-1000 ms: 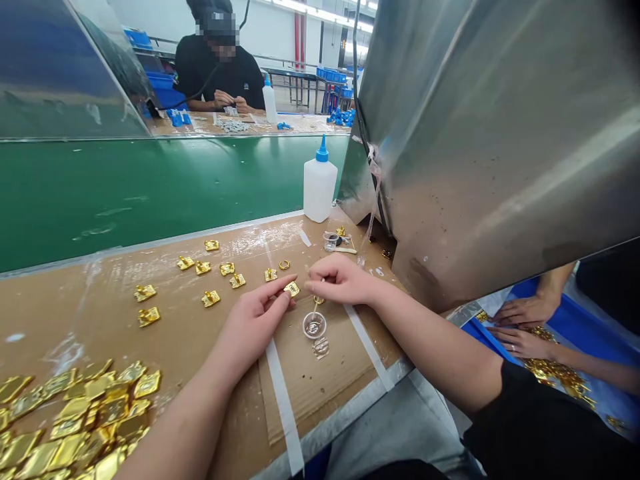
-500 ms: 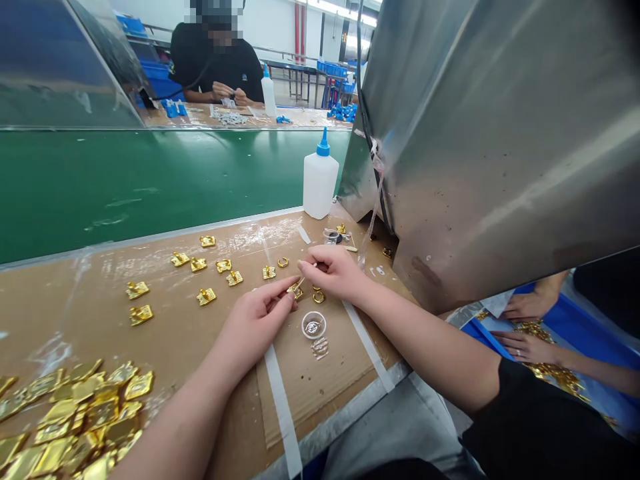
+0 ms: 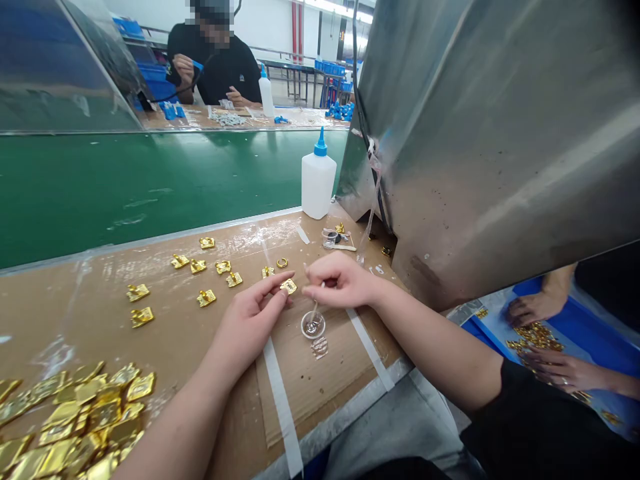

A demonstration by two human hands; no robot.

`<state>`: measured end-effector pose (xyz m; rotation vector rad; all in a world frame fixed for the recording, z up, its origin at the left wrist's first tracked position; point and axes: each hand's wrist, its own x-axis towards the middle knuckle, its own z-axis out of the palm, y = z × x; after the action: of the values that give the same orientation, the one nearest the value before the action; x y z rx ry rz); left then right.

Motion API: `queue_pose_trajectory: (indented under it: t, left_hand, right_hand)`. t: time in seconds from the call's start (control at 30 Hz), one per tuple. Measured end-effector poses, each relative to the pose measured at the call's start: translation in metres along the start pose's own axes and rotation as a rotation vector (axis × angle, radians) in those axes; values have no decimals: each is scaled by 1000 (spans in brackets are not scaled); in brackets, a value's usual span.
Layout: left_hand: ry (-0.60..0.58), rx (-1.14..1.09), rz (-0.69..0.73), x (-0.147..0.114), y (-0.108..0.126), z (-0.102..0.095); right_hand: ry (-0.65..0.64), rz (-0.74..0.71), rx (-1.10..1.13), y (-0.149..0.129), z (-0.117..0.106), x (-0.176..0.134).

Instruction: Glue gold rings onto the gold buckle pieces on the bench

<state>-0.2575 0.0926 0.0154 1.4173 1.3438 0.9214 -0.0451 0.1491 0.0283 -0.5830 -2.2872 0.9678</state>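
Between the thumb and fingers of my left hand (image 3: 256, 308) is a small gold square piece (image 3: 289, 287), held just above the cardboard. My right hand (image 3: 340, 280) pinches a thin pale stick (image 3: 314, 311), whose lower end dips into a small clear cup (image 3: 303, 331) of glossy clear liquid. A crinkled clear patch (image 3: 319, 347) lies right in front of the cup. Behind my hands is a gold ring-shaped part (image 3: 283, 263). Several gold plates with upright parts on them, one of them here (image 3: 205, 297), are spread out to the left.
A heap of gold plates (image 3: 100, 413) fills the near left. A white bottle with a blue tip (image 3: 319, 183) stands at the back, before a green belt (image 3: 150, 187). A metal housing (image 3: 490, 147) rises at right. Co-workers' hands (image 3: 570, 367) work in a blue tray; another person (image 3: 213, 67) sits opposite.
My right hand has brought the stick from the gold piece down into the cup. My left hand has drawn slightly left with the piece. The person opposite has raised one hand holding something blue.
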Motion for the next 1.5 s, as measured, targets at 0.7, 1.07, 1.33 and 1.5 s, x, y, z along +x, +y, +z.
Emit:
queue_pose_trajectory:
  t: [0.7,1.07,1.33,1.5]
  left_hand:
    - [-33,-176,-90,3,-5,-2]
    - [-39,-269,-160,9,-16,-2]
    - [-2,-224,-150,8,-6,-1]
    - [-31,-269,-175,5,-3,-2]
  right_hand:
    - [169,541,-59,29,6,52]
    - [76,420,1486,-12,-2,24]
    - [112,458,1492,-12,-3,24]
    - [192,411,1108,-4,1,26]
